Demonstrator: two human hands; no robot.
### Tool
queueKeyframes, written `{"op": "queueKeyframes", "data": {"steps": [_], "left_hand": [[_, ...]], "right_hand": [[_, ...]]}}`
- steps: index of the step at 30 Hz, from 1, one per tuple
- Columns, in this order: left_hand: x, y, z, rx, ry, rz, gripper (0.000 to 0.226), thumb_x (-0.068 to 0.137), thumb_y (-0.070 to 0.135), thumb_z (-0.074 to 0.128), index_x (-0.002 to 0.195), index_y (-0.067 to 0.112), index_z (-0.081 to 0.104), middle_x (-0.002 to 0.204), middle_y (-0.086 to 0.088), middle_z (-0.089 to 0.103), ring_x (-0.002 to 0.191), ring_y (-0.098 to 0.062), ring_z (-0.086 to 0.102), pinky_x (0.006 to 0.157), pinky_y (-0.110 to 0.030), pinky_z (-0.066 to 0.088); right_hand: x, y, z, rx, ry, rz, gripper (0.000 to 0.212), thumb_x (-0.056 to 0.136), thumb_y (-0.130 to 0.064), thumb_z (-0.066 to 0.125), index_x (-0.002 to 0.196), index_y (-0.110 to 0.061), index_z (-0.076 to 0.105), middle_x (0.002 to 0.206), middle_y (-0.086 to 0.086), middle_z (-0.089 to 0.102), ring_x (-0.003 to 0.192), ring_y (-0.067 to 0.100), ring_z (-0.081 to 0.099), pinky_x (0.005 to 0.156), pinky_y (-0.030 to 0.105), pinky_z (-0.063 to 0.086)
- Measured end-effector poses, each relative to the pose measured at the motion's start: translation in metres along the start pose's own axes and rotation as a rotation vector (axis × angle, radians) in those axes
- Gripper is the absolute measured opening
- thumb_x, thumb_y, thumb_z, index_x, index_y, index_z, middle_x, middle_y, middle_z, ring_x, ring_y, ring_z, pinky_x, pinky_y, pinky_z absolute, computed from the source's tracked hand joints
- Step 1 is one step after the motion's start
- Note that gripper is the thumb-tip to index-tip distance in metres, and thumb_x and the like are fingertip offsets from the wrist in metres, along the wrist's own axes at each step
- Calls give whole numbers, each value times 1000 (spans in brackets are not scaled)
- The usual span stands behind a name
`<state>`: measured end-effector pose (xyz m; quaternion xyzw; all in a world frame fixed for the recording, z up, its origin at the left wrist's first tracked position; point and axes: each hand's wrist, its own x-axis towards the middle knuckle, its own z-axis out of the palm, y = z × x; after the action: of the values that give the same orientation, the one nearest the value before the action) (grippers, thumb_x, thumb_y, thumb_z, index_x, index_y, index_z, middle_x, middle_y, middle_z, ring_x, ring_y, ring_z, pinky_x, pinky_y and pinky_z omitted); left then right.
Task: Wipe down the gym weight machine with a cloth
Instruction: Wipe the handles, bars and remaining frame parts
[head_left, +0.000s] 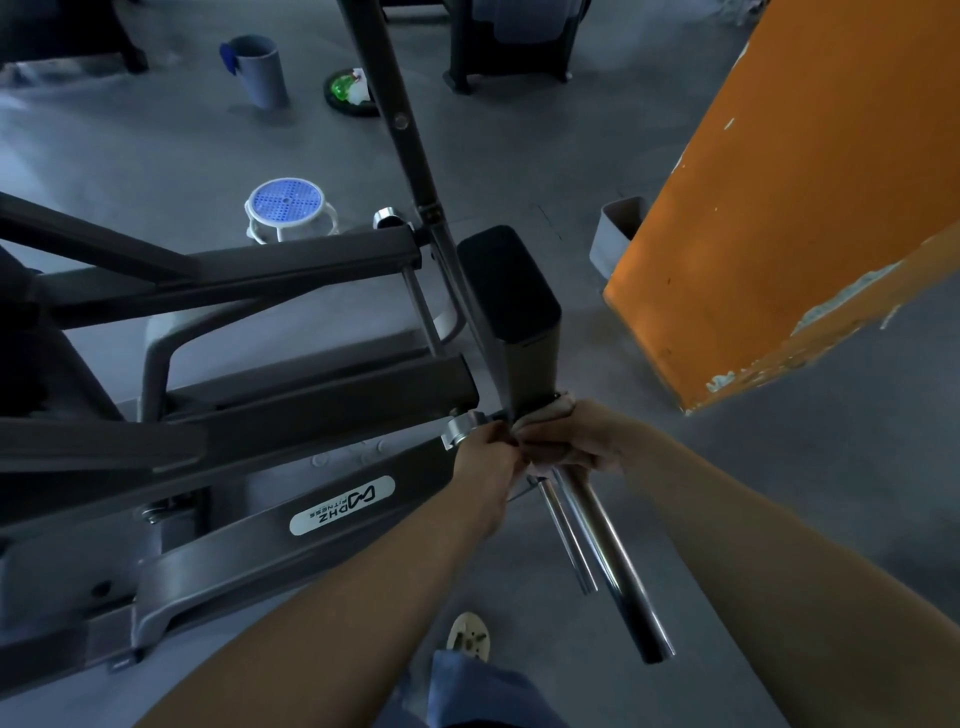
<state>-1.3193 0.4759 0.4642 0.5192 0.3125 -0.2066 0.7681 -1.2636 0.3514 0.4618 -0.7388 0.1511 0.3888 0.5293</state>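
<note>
Now | cloth (545, 413) bunched under right hand (571, 441), gripped | left hand (483, 452) pinches its edge beside machine (311, 405)

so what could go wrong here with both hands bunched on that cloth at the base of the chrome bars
1. Both the left hand and right hand hold the cloth tight against the joint where the chrome bars meet the machine; fingers might get pinched if that part shifts.
2. The bunched cloth could snag on the fittings there.
3. The long bars jut out near the person's foot, so stepping forward could mean a knock.
</note>
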Motion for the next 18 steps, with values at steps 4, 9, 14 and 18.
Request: {"op": "queueKeyframes", "data": {"steps": [4,9,14,18], "left_hand": [[-3,-2,-2,-86,37,-36,26,90,-16,39,99,-4,59,77,-9,60,65,-15,55,63,-21,50],[-4,-7,-4,-166,65,-131,24,91,-9,46,75,3,60,63,-7,59,59,-15,52,63,-24,48],[-1,2,-5,-169,70,-80,24,94,-6,41,81,8,54,71,-6,57,55,-9,58,57,-18,47],[-2,2,-6,-46,72,80,30,94,-2,43,82,16,63,82,-8,62,80,-19,60,79,-31,51]], "right_hand": [[-14,4,32,-254,389,-68,42,70,-16,79,106,-6,60,85,5,68,74,23,66,66,32,56],[-32,4,53,-581,670,-159,63,81,-28,68,131,-8,35,122,8,53,103,29,58,75,33,43],[-8,-13,27,-319,397,-129,47,60,-40,82,96,-13,69,76,-1,71,70,13,69,62,25,55],[-15,-15,20,58,248,-53,37,73,-18,82,101,2,68,69,4,69,55,8,66,47,14,47]]}}
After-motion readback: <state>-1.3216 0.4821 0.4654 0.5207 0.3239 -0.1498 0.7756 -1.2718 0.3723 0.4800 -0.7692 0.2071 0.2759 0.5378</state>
